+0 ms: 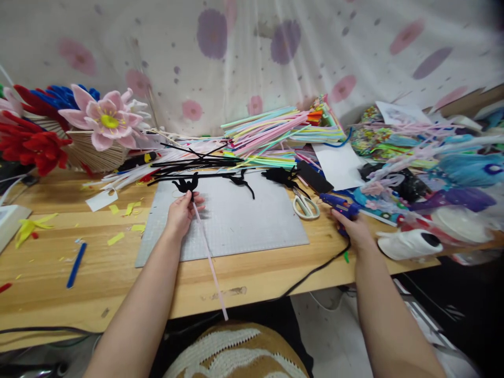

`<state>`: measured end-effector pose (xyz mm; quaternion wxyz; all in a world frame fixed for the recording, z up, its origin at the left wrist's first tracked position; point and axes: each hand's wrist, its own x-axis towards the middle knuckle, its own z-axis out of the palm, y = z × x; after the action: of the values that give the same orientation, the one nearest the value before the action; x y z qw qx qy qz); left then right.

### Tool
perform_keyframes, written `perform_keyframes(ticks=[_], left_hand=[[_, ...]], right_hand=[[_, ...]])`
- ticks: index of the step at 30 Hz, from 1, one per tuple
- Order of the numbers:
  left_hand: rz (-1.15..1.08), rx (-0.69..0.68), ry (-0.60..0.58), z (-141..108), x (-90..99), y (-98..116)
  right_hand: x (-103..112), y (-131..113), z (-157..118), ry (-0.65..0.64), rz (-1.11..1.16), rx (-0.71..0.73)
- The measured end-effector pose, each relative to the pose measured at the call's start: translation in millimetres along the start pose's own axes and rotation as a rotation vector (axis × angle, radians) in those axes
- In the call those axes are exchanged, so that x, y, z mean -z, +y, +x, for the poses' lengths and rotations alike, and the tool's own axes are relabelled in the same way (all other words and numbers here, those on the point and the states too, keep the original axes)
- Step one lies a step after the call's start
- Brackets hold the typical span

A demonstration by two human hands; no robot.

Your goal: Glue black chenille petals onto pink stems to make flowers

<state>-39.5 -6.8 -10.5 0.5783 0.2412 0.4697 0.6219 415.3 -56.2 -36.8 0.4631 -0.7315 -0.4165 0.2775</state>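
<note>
My left hand (183,214) is closed around the top of a pale pink stem (209,257), which slants down past the table's front edge. A black fuzzy flower (186,184) spreads its petals just above those fingers. On the right, my right hand (353,229) grips a blue glue gun (339,205), its nozzle pointing left and its black cord (315,270) trailing over the table edge. Between the hands lies a grey cutting mat (244,220). Black fuzzy pieces (239,179) rest along its back edge, and scissors with white handles (306,207) lie at its right side.
Bundles of coloured pipe cleaners (271,134) and black ones (192,163) line the back. Finished fuzzy flowers (108,119) stand at left. A white thread spool (409,244) and plastic bags crowd the right. A blue strip (76,265) and yellow scraps (116,239) lie on the wood.
</note>
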Motion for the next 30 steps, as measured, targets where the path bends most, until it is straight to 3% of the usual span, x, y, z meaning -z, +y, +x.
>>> perform_keyframes(ticks=[9,13,20,23,26,29,30], left_hand=[[0.015,-0.005,0.014,-1,-1.7,0],[0.018,-0.018,0.003,0,-1.0,-1],[0.026,-0.035,-0.021,3,1.6,-4],[0.011,-0.033,-0.016,3,1.7,-4],[0.007,-0.022,-0.009,3,0.8,-4],[0.016,-0.023,-0.012,3,-0.4,-4],[0.016,-0.026,-0.014,3,-0.7,-4]], right_hand=[[2,-4,8,0.069,-0.426,-0.023],[9,-10,0,0.004,-0.478,0.05],[16,-16,-16,0.0,-0.659,0.09],[16,-30,-30,-0.045,-0.882,0.057],[10,-54,-49,-0.241,-1.024,0.052],[-14,-87,-56,-0.395,-0.921,0.31],[-27,-99,-52,-0.376,-0.898,0.382]])
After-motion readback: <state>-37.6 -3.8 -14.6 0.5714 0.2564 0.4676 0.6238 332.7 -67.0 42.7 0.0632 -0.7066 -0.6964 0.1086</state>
